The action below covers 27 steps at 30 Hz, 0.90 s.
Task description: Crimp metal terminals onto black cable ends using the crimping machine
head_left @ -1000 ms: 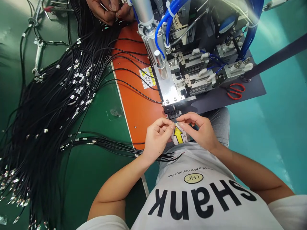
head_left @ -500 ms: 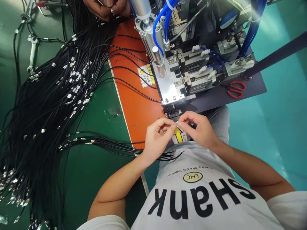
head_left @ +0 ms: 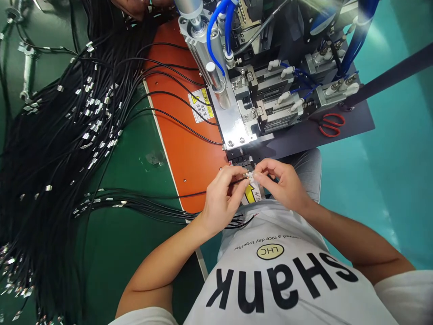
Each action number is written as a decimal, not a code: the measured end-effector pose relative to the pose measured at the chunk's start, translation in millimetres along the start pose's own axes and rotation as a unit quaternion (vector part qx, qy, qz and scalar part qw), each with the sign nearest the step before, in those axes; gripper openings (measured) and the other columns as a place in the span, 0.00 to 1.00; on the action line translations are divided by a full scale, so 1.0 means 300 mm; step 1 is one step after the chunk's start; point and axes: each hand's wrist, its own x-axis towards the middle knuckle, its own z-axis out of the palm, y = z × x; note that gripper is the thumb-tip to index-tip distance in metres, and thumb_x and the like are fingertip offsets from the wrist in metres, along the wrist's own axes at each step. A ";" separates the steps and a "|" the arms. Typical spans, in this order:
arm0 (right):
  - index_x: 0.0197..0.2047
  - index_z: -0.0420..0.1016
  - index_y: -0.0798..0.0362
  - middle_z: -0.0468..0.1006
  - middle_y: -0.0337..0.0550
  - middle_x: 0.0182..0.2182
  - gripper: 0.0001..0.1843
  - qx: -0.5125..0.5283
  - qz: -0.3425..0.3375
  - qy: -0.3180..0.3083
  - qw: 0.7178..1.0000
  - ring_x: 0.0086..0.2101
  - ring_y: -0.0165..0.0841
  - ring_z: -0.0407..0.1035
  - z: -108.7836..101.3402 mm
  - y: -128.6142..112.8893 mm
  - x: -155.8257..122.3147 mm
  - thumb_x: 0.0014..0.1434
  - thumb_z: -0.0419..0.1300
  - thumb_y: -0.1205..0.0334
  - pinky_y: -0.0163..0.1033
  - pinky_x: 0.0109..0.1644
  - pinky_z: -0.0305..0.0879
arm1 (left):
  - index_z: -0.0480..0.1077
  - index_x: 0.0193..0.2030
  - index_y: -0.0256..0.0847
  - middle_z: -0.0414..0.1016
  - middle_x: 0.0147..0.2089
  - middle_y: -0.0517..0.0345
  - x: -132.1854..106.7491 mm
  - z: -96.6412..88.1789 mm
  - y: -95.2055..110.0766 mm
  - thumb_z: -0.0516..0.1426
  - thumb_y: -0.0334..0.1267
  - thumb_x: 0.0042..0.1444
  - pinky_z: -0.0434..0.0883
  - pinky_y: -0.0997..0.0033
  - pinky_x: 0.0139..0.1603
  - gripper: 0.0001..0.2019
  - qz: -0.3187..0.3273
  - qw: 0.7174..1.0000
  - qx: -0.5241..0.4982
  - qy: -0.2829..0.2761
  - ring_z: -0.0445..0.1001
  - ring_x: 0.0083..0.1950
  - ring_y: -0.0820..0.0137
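Note:
My left hand is closed in a pinch on a thin black cable, which runs in from the left. Against its end my right hand is pinched too, the fingertips almost touching those of the left; the small part between them is too tiny to name. Just beyond both hands is the front of a metal machine. Below the fingers shows a label with a yellow arrow. A bunch of black cables passes under my left wrist, its ends by my shirt.
A large heap of black cables with silvery tags covers the green table. Several cables cross the orange plate into the machine. Red-handled scissors lie at right, a wrench at upper left. Another person's hand is at the top.
The black cable held in my left hand has risen toward the machine front, apart from the bunch. Both hands stay pinched close together. The view has shifted slightly.

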 end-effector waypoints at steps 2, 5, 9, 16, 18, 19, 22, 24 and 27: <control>0.33 0.75 0.53 0.75 0.38 0.29 0.05 0.006 0.009 0.013 1.000 0.31 0.29 0.68 -0.014 0.018 0.027 0.60 0.62 0.62 0.37 0.36 0.62 | 0.70 0.50 0.41 0.71 0.42 0.55 0.017 -0.018 -0.013 0.58 0.31 0.62 0.73 0.71 0.42 0.10 -0.002 0.998 0.057 -0.006 0.72 0.43 0.71; 0.33 0.76 0.54 0.76 0.39 0.29 0.05 0.026 0.026 0.017 0.999 0.30 0.30 0.69 -0.026 0.053 0.075 0.59 0.63 0.61 0.38 0.36 0.64 | 0.71 0.45 0.41 0.71 0.42 0.54 0.045 -0.031 -0.054 0.57 0.30 0.63 0.73 0.69 0.46 0.06 0.057 0.989 0.136 -0.001 0.72 0.45 0.70; 0.32 0.76 0.54 0.76 0.39 0.28 0.07 0.045 0.037 0.019 0.998 0.29 0.29 0.68 -0.027 0.083 0.128 0.58 0.65 0.60 0.37 0.35 0.65 | 0.72 0.48 0.39 0.70 0.39 0.55 0.067 -0.019 -0.112 0.56 0.28 0.63 0.72 0.72 0.42 0.08 0.114 0.977 0.182 0.015 0.71 0.41 0.72; 0.31 0.75 0.54 0.75 0.38 0.26 0.10 0.056 0.067 0.022 0.996 0.27 0.28 0.66 -0.025 0.080 0.160 0.56 0.67 0.57 0.36 0.33 0.64 | 0.72 0.49 0.39 0.69 0.40 0.53 0.073 -0.009 -0.140 0.55 0.29 0.63 0.73 0.70 0.44 0.10 0.112 0.975 0.194 0.008 0.71 0.43 0.70; 0.31 0.75 0.55 0.75 0.38 0.27 0.11 0.061 0.071 0.019 0.995 0.27 0.28 0.66 -0.025 0.081 0.165 0.55 0.68 0.55 0.36 0.33 0.64 | 0.72 0.50 0.39 0.70 0.41 0.52 0.074 -0.010 -0.144 0.54 0.29 0.64 0.74 0.69 0.46 0.10 0.113 0.974 0.194 0.007 0.72 0.44 0.69; 0.31 0.75 0.55 0.76 0.39 0.27 0.12 0.062 0.074 0.018 0.995 0.27 0.28 0.67 -0.026 0.083 0.167 0.55 0.68 0.55 0.37 0.33 0.64 | 0.72 0.50 0.39 0.70 0.41 0.52 0.075 -0.011 -0.147 0.54 0.29 0.64 0.74 0.68 0.46 0.10 0.114 0.975 0.192 0.005 0.72 0.44 0.69; 0.31 0.75 0.54 0.76 0.39 0.27 0.13 0.059 0.077 0.017 0.995 0.27 0.28 0.67 -0.029 0.091 0.171 0.55 0.68 0.54 0.37 0.33 0.64 | 0.72 0.51 0.40 0.70 0.41 0.52 0.077 -0.013 -0.155 0.53 0.29 0.64 0.74 0.69 0.45 0.12 0.115 0.975 0.192 -0.009 0.72 0.44 0.69; 0.31 0.75 0.54 0.76 0.39 0.27 0.12 0.058 0.075 0.018 0.995 0.27 0.29 0.66 -0.032 0.095 0.174 0.55 0.68 0.54 0.37 0.32 0.64 | 0.72 0.53 0.41 0.70 0.41 0.52 0.077 -0.015 -0.159 0.52 0.29 0.64 0.74 0.70 0.43 0.14 0.117 0.973 0.200 -0.016 0.72 0.43 0.69; 0.31 0.75 0.54 0.76 0.39 0.27 0.12 0.063 0.073 0.016 0.995 0.27 0.29 0.66 -0.034 0.098 0.176 0.55 0.68 0.54 0.37 0.32 0.64 | 0.72 0.54 0.42 0.69 0.41 0.52 0.078 -0.017 -0.161 0.51 0.28 0.63 0.73 0.70 0.41 0.16 0.123 0.970 0.210 -0.024 0.72 0.44 0.68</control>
